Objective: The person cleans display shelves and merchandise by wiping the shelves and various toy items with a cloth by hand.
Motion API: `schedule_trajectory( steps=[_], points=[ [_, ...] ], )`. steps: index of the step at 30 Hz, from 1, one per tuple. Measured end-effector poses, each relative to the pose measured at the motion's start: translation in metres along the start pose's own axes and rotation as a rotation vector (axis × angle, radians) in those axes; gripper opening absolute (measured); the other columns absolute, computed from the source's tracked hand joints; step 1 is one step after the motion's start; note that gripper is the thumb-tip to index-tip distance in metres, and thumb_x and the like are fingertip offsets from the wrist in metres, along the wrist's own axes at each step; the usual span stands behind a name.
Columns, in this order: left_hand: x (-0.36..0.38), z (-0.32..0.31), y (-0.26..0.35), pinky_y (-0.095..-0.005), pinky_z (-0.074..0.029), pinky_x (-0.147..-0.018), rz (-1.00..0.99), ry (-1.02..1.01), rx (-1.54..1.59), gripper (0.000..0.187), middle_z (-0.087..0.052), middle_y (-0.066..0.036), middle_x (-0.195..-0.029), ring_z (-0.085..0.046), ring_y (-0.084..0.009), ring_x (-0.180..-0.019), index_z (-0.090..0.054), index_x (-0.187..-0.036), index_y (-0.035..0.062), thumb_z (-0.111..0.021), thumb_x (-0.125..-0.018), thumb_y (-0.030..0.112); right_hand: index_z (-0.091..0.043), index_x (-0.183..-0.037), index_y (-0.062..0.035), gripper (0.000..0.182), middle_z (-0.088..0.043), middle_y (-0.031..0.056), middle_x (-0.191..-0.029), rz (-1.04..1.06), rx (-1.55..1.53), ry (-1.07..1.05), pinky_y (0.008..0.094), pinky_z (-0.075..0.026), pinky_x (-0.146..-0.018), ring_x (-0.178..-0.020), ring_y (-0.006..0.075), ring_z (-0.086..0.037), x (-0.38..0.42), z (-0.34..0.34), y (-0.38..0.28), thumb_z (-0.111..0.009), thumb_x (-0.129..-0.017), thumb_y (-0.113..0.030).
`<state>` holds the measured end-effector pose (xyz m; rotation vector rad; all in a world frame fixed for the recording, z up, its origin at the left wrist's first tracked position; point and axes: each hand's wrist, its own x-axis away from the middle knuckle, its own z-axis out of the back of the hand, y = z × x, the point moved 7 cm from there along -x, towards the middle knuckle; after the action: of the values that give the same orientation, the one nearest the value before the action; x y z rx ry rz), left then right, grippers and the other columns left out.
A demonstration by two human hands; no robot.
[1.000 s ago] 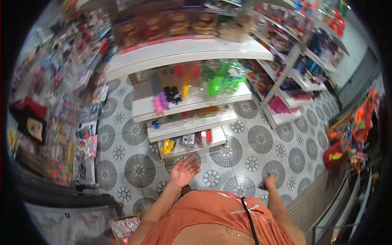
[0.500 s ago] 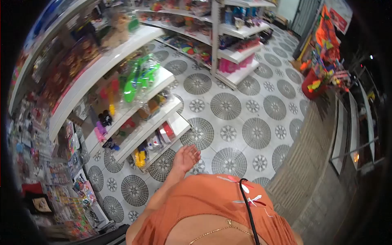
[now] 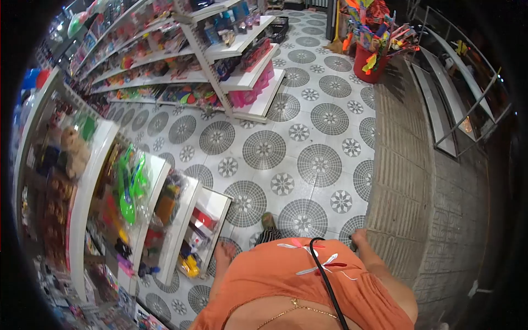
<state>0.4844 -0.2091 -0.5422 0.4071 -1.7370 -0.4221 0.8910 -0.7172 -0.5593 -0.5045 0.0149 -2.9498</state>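
Note:
My left hand (image 3: pixel 224 253) hangs low beside the orange top (image 3: pixel 264 275), close to the end of a low white shelf (image 3: pixel 217 217). Its fingers look loosely apart, and I see nothing in them. Yellow packaged items (image 3: pixel 191 265) lie on that shelf, left of the hand. My right hand (image 3: pixel 359 237) hangs on the other side of my body, above the border of tiles and ridged paving. Its fingers are mostly hidden, with a dark patch beside them that I cannot make out. A sandaled foot (image 3: pixel 268 220) shows ahead on the patterned floor.
Tiered shelves with bagged green toys (image 3: pixel 129 192) stand at left. Another shelf unit (image 3: pixel 247 82) with pink goods is farther ahead. A red bucket (image 3: pixel 367 63) of colourful items stands at the doorway, near a broom (image 3: pixel 335 41). A metal rack (image 3: pixel 440 110) stands outside on the right.
My view has turned and moved forward. The near shelves now sit farther left and the far unit is closer. The left hand has dropped back beside my body; the right hand has come into view.

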Motion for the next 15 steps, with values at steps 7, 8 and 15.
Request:
schedule_trajectory(
  steps=[7,8,15],
  points=[
    [-0.088,0.034,0.014,-0.0424,-0.048,-0.067,0.057,0.162,-0.591,0.041,-0.056,-0.014,-0.099,-0.057,-0.0315,-0.087,-0.048,-0.111,0.0046,-0.051,-0.082,0.033,-0.055,-0.113,-0.0018,0.052,-0.057,0.0225,-0.107,-0.019,-0.417,-0.384,0.0365,-0.042,-0.088,-0.102,0.0321,-0.055,-0.053,0.076,-0.131,-0.065,-0.067,-0.024],
    [-0.100,0.020,0.023,-0.0423,-0.048,-0.066,0.048,0.146,-0.666,0.040,-0.056,-0.015,-0.098,-0.057,-0.0315,-0.086,-0.048,-0.110,0.0047,-0.051,-0.082,0.033,-0.054,-0.114,-0.0011,0.054,-0.056,0.0224,-0.110,0.059,-0.444,-0.414,0.0360,-0.041,-0.089,-0.104,0.0317,-0.054,-0.071,0.070,-0.147,-0.065,-0.067,-0.023],
    [-0.204,-0.127,0.109,-0.0415,-0.048,-0.060,-0.055,-0.027,-0.675,0.034,-0.057,-0.015,-0.089,-0.058,-0.0320,-0.079,-0.052,-0.103,0.0048,-0.051,-0.082,0.032,-0.058,-0.101,-0.0062,0.037,-0.061,0.0193,-0.094,0.055,-0.564,-0.328,0.0388,-0.047,-0.074,-0.087,0.0332,-0.059,-0.150,0.127,-0.220,-0.063,-0.065,-0.015]
  ],
)
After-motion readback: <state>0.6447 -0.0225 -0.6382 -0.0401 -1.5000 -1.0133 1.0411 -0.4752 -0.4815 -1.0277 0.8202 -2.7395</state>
